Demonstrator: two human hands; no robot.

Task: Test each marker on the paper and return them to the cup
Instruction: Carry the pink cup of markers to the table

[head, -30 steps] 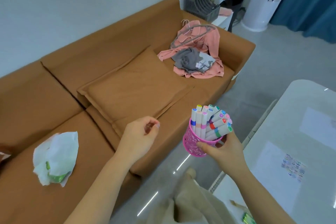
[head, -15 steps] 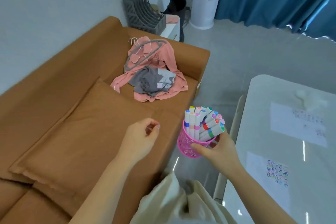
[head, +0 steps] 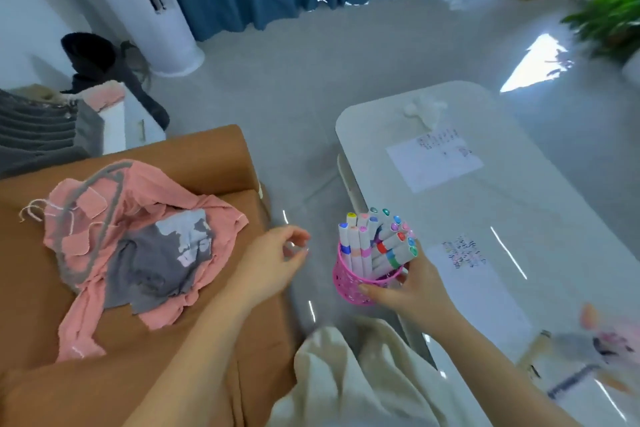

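Observation:
My right hand (head: 412, 282) grips a pink mesh cup (head: 349, 281), held in the air between the sofa and the table. Several white markers (head: 377, 243) with coloured caps stand packed in it. My left hand (head: 277, 258) hovers just left of the cup with loosely curled fingers, thumb and fingertips close together, holding nothing. On the white table (head: 554, 218) lie two sheets of paper: a near one (head: 474, 291) with coloured test marks by my right hand, and a far one (head: 434, 159).
A brown sofa (head: 214, 156) at left carries pink and grey clothes (head: 138, 236) with a hanger. A cream cloth (head: 346, 374) covers my lap. Blurred items (head: 595, 340) sit on the table's near right. Crumpled tissue (head: 424, 109) lies at its far end.
The view has swung right, from the sofa toward the table and curtains. Both hands keep the same pose, the right one carrying the cup along toward the table edge.

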